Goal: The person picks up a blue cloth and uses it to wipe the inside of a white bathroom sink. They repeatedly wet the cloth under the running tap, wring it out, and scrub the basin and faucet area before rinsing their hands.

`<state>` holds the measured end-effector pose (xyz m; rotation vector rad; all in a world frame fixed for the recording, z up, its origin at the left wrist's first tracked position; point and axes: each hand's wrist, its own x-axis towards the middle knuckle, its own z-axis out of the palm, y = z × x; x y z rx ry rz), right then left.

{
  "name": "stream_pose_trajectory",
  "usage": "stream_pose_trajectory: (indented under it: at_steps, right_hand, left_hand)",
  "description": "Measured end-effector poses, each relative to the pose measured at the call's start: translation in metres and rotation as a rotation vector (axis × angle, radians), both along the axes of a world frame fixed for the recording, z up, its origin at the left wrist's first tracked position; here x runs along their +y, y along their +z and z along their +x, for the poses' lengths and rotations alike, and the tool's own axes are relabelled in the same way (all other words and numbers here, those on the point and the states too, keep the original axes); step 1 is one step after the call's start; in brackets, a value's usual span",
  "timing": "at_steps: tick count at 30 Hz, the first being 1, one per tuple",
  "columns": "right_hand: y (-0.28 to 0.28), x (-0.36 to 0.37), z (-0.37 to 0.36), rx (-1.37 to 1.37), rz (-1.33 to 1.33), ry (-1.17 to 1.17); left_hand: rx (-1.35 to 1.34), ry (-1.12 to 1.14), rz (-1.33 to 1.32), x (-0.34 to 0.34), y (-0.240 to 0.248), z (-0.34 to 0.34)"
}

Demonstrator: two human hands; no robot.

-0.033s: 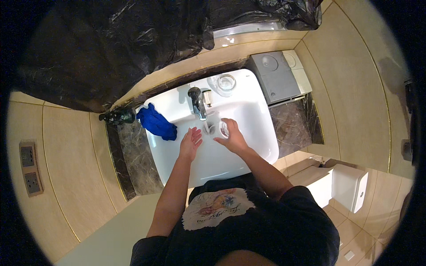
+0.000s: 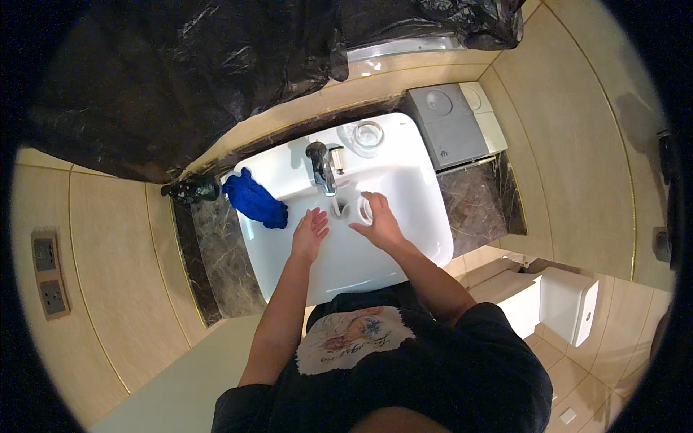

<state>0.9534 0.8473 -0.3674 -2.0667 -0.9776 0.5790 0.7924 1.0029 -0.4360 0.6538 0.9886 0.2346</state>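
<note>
Over the white washbasin [image 2: 346,270], my right hand [image 2: 382,226] curls its thumb and fingers around a small clear round container [image 2: 366,210]. Its rim is turned toward the tap, and the hand partly hides it. A chrome tap [image 2: 320,167] stands just beyond, with a thin stream of water [image 2: 336,208] falling from its spout near the drain. To the left of the stream, my left hand [image 2: 310,234] holds nothing, palm up with fingers stretched out. A crumpled blue cloth [image 2: 254,199] lies over the basin's left edge.
A clear round jar or dish [image 2: 368,135] sits on the basin's back right rim, and a small bottle [image 2: 336,159] stands beside the tap. Grey boxes [image 2: 447,124] rest on the dark marble counter [image 2: 473,202] at right. A dark bottle [image 2: 193,189] lies at left.
</note>
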Motion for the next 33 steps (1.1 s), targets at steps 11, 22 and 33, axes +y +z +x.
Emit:
stream_pose_trajectory:
  at_steps: [11,22,33]
  right_hand:
    - [0.067,0.013,0.098,-0.367,-0.051,-0.187]
    - [0.031,0.045,0.153,-0.385,-0.127,-0.12]
    - [0.034,0.041,0.155,-0.386,-0.08,-0.134]
  left_hand:
    - [0.116,0.043,0.086,-0.011,0.002,-0.026]
    - [0.246,0.098,0.221,-0.008,0.01,-0.057]
    - [0.559,0.084,1.319,0.012,0.03,-0.062]
